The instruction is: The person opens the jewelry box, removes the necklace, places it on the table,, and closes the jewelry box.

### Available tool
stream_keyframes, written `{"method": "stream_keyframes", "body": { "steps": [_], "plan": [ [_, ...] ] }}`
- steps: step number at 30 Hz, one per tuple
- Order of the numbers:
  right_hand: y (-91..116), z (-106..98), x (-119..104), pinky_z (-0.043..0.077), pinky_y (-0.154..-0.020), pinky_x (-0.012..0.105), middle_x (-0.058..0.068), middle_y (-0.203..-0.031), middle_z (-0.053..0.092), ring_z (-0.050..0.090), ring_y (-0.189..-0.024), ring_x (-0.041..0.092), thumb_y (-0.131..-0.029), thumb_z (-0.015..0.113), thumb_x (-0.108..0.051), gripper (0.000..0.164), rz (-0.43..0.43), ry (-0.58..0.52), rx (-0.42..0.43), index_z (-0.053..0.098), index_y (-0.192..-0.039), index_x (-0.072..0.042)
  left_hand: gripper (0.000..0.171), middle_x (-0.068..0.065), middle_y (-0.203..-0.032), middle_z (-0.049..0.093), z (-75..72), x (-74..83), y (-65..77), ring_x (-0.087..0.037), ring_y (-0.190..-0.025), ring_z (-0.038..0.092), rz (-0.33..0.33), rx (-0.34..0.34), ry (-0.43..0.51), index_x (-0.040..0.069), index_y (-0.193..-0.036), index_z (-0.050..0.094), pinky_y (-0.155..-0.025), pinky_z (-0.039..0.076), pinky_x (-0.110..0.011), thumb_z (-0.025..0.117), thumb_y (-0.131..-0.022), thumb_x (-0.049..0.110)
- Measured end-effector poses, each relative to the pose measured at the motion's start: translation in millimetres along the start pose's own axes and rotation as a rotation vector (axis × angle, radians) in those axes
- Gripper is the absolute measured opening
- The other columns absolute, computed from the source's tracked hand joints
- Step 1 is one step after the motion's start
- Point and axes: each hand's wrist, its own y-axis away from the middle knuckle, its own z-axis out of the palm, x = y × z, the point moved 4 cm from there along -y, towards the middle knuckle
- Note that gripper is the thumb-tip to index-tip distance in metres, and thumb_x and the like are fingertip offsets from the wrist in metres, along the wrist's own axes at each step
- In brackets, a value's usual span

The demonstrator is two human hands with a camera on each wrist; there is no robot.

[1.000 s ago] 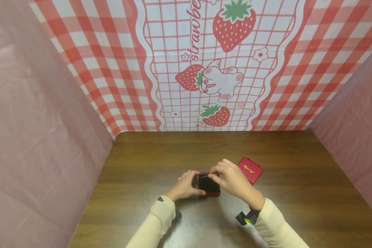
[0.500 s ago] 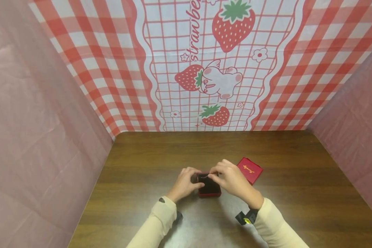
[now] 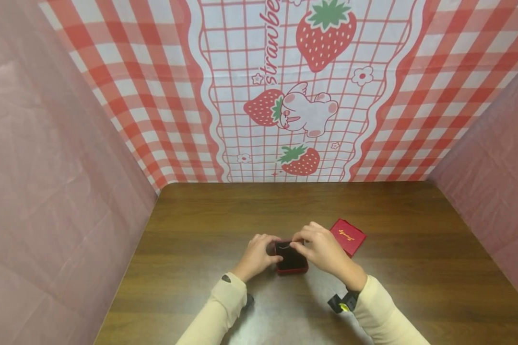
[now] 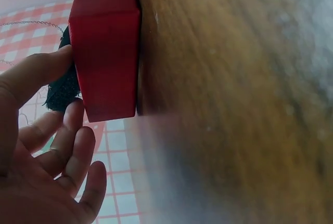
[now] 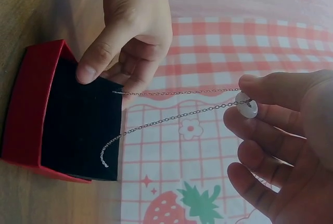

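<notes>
The small red jewelry box [image 4: 106,68] stands on the table, a black velvety insert [image 5: 78,125] rising partly out of its top. My left hand [image 3: 258,256] pinches the insert's edge, thumb on its face and fingers behind it. My right hand [image 3: 321,247] pinches a silver chain necklace [image 5: 182,116] by its round white pendant [image 5: 247,108] between thumb and forefinger. From there two strands of the chain stretch to the insert, one lying over its face and the other reaching its edge near the left fingers. Where the strands end is unclear.
Behind the right hand, a flat red lid [image 3: 348,236] with gold lettering lies on the brown wooden table [image 3: 207,215]. A checked strawberry cloth [image 3: 302,110] hangs at the back, with pink cloth on both sides.
My left thumb has moved from the box's near side up to the insert, uncovering more of the front rim. The right hand has stayed nearly still with the necklace.
</notes>
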Motion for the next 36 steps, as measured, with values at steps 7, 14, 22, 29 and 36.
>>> {"method": "stream_keyframes", "body": {
  "steps": [7, 14, 22, 29, 36],
  "plan": [
    [-0.6, 0.1, 0.3, 0.043, -0.059, 0.019, -0.006, -0.071, 0.065, 0.051, -0.069, 0.007, -0.073, 0.084, -0.010, 0.012, -0.013, -0.010, 0.009, 0.072, -0.076, -0.011, 0.038, -0.002, -0.091, 0.071, 0.9, -2.5, -0.5, -0.021, -0.095, 0.058, -0.034, -0.016, 0.028, 0.011, -0.107, 0.069, -0.089, 0.044, -0.041, 0.083, -0.074, 0.023],
    [-1.3, 0.4, 0.8, 0.043, -0.059, 0.019, -0.005, -0.072, 0.066, 0.051, -0.069, 0.008, -0.075, 0.082, -0.012, 0.010, -0.008, -0.042, -0.002, 0.072, -0.078, -0.011, 0.032, -0.001, -0.089, 0.071, 0.8, -3.6, -0.4, -0.018, -0.089, 0.059, -0.065, -0.047, 0.107, 0.011, -0.103, 0.067, -0.085, 0.046, -0.038, 0.081, -0.077, 0.024],
    [-4.9, -2.3, 2.5, 0.043, -0.059, 0.019, -0.005, -0.073, 0.067, 0.050, -0.070, 0.008, -0.076, 0.082, -0.013, 0.009, -0.012, -0.054, 0.004, 0.073, -0.079, -0.011, 0.028, -0.006, -0.092, 0.073, 1.1, -5.3, -0.8, -0.021, -0.090, 0.067, -0.101, -0.054, 0.245, 0.008, -0.103, 0.068, -0.088, 0.050, -0.040, 0.077, -0.082, 0.024],
    [-8.4, -5.2, 2.9, 0.041, -0.057, 0.018, -0.005, -0.072, 0.065, 0.048, -0.070, 0.006, -0.075, 0.082, -0.010, 0.010, -0.025, -0.062, 0.022, 0.073, -0.079, -0.011, 0.024, -0.011, -0.092, 0.073, -1.2, -2.1, -2.5, -0.022, -0.086, 0.070, -0.067, -0.012, 0.332, 0.004, -0.100, 0.069, -0.078, 0.055, -0.029, 0.077, -0.082, 0.018],
    [-10.5, -6.5, 3.7, 0.043, -0.058, 0.019, -0.004, -0.074, 0.067, 0.050, -0.071, 0.008, -0.075, 0.082, -0.010, 0.010, -0.025, -0.071, 0.010, 0.073, -0.080, -0.011, 0.025, -0.014, -0.093, 0.073, -1.7, -1.4, -2.0, -0.025, -0.087, 0.071, -0.081, -0.005, 0.414, 0.000, -0.101, 0.068, -0.079, 0.057, -0.030, 0.076, -0.082, 0.015]
  ]
}}
